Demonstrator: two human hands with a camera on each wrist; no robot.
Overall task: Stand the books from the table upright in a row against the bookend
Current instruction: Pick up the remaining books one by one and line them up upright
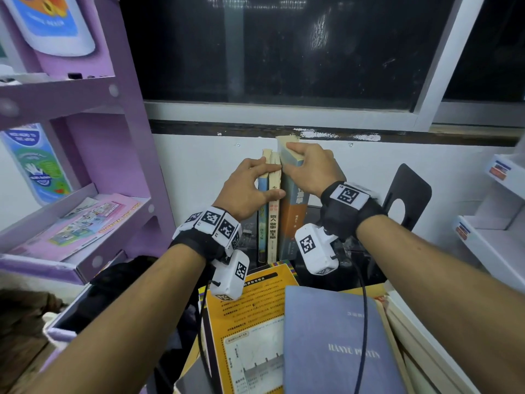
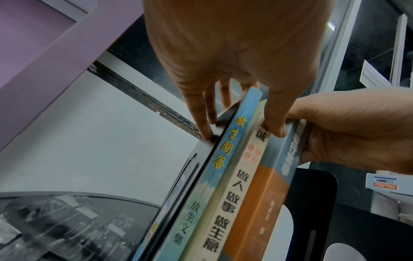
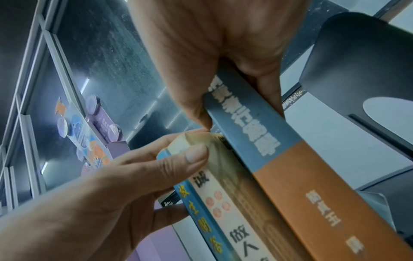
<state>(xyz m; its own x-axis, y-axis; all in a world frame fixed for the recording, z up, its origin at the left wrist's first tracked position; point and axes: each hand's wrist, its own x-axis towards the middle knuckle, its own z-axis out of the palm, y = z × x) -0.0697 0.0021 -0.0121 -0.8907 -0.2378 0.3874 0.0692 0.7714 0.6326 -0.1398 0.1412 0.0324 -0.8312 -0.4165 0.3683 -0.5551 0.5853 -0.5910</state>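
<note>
Three books stand upright against the wall: a thin blue book (image 1: 262, 223), a cream-spined book (image 1: 274, 223) and a thick blue-and-orange book (image 1: 294, 217). My left hand (image 1: 267, 180) pinches the two thinner books near their tops. Its thumb lies on the cream spine (image 2: 257, 159), and its fingers (image 2: 205, 123) press a black bookend plate (image 2: 198, 169) on their left. My right hand (image 1: 295, 159) grips the top of the blue-and-orange book (image 3: 279, 167), thumb on its left, fingers on its right. A second black bookend (image 1: 409, 194) stands apart to the right.
Several books lie flat in front of the row: a yellow one (image 1: 247, 322), a grey-blue one (image 1: 335, 345) and pale ones (image 1: 412, 336) at the right. A purple shelf unit (image 1: 85, 109) stands at the left, white racks (image 1: 497, 223) at the right, a window behind.
</note>
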